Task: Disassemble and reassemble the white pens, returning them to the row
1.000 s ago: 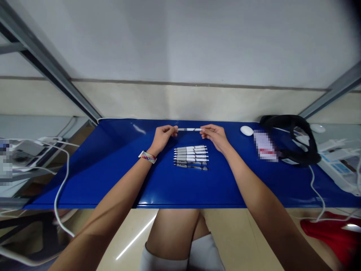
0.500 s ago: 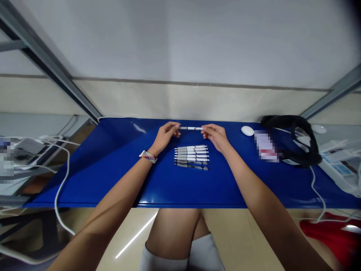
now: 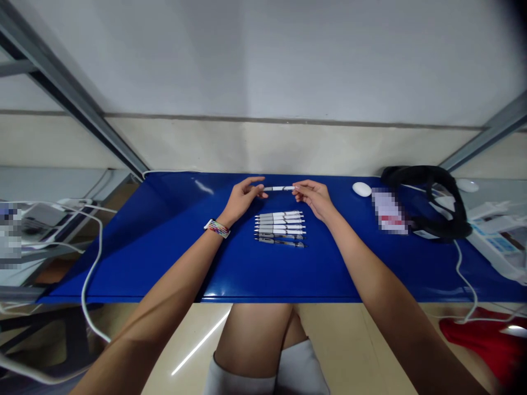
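A white pen with dark markings (image 3: pixel 283 188) lies crosswise between my two hands, over the far part of the blue table. My left hand (image 3: pixel 244 198) has its thumb and lower fingers at the pen's left end, and its index finger is stretched out above it. At the right end, the thumb and fingertips of my right hand (image 3: pixel 313 197) pinch the pen. Nearer to me lies a row of several pens (image 3: pixel 279 226), side by side with tips to the left. Most are white and grey; the nearest ones look clear and dark.
On the right of the blue table (image 3: pixel 164 263) lie a white oval mouse (image 3: pixel 362 189), a blurred-out card-like item (image 3: pixel 389 211) and a black headband-like device (image 3: pixel 453 192) with a white cable. Metal frame posts (image 3: pixel 82 93) rise at both sides, before a wall.
My left index finger has lifted off the pen and straightened. The left thumb now covers more of the pen's left end. My right hand has hardly moved.
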Tool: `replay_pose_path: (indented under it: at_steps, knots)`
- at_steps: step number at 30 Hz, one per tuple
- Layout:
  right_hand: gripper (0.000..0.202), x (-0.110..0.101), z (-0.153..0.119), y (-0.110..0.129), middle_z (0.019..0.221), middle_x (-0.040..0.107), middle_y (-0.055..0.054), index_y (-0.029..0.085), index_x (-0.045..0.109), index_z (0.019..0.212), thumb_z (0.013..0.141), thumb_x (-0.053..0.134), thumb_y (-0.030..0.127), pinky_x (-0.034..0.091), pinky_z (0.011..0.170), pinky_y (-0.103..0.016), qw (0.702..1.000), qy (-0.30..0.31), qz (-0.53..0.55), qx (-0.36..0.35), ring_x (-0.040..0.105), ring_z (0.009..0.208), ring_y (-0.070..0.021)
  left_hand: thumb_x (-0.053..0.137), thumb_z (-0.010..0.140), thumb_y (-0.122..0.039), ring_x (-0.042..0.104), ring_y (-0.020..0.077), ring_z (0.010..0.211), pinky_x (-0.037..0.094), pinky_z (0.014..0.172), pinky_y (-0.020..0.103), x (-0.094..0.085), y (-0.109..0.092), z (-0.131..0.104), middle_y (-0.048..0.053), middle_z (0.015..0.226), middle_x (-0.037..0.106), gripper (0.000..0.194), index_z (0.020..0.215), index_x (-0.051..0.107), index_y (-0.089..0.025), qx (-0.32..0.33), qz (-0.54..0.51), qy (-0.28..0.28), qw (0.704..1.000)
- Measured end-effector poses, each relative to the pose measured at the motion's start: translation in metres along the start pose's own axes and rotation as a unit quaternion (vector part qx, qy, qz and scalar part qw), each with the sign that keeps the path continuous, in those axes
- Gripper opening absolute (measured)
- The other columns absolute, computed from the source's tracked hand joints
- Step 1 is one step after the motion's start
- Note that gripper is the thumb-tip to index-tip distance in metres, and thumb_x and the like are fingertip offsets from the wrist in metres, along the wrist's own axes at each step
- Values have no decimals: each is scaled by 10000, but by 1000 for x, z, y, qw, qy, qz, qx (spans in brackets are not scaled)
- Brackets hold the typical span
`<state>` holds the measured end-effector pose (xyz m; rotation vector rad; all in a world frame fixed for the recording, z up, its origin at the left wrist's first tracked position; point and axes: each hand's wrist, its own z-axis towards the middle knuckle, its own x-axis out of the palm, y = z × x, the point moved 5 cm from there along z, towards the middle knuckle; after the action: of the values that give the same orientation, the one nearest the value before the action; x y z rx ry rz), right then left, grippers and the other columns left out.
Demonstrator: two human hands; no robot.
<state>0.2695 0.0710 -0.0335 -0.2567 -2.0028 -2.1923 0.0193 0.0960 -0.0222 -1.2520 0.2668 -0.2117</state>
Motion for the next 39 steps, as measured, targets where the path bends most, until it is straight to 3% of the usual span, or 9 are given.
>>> replay_pose_path:
  at_steps: [3,7,11,17,22,25,31,36,39]
  knots:
    - [339,-1,1,-1,758,779,-50,201,852,898,690,985,433,549,643,-294,1000,2,-5,-1,674,651,-145,876,834,-312,775,231,1005,580,948,375,1,-2,0,115,1123,823,576,1369,692,-208,16,1,2,1000]
    - [344,-2,1,-3,763,779,-50,203,851,908,691,984,434,554,650,-303,1000,1,-7,-1,674,661,-150,799,923,-400,778,226,885,579,909,377,0,0,-1,100,938,831,473,1330,725,-172,-6,27,1,1000]
    - [352,-2,1,-2,768,775,-50,196,847,914,693,982,434,551,657,-303,1000,1,-8,3,673,666,-148,886,841,-377,796,254,978,583,940,386,-2,2,-1,110,1053,844,696,1462,639,-183,-24,14,-16,999]
    - [361,-3,1,-2,797,778,-52,197,845,942,700,975,432,562,672,-314,1000,1,-21,5,668,675,-150,882,840,-469,797,247,948,583,999,415,-2,8,0,124,971,848,389,1041,806,-144,-47,4,3,999]
    - [330,-3,0,-3,775,770,-57,181,841,923,703,970,392,568,651,-304,1000,-7,-11,17,656,654,-147,916,796,-453,802,243,951,593,1000,434,-2,8,-1,119,978,850,371,993,808,-157,-36,-8,9,999]
    - [296,-1,-1,0,768,751,-37,178,835,971,754,927,356,562,614,-277,999,7,32,29,646,649,-141,921,794,-442,804,247,982,589,1014,430,-2,6,-2,122,998,850,376,1010,809,-156,-35,-12,9,999]
    - [342,8,-6,2,870,776,-69,150,790,1198,961,668,363,556,572,-249,965,79,205,145,670,696,-150,912,817,-461,796,234,989,584,978,377,-3,1,-1,113,1021,850,382,1027,789,-167,-24,-18,-5,1000]
    - [168,10,-7,3,798,740,-34,163,778,1070,936,684,197,517,550,-187,955,48,259,137,641,667,-109,927,799,-438,761,193,857,575,882,342,-7,1,0,67,913,831,348,1000,804,-181,-1,-2,-33,999]
    - [133,13,-8,3,777,719,-23,170,764,1043,936,686,182,514,539,-179,952,37,270,141,627,653,-103,938,779,-429,740,184,836,570,853,338,-8,2,1,57,916,825,338,990,823,-192,1,1,-45,999]
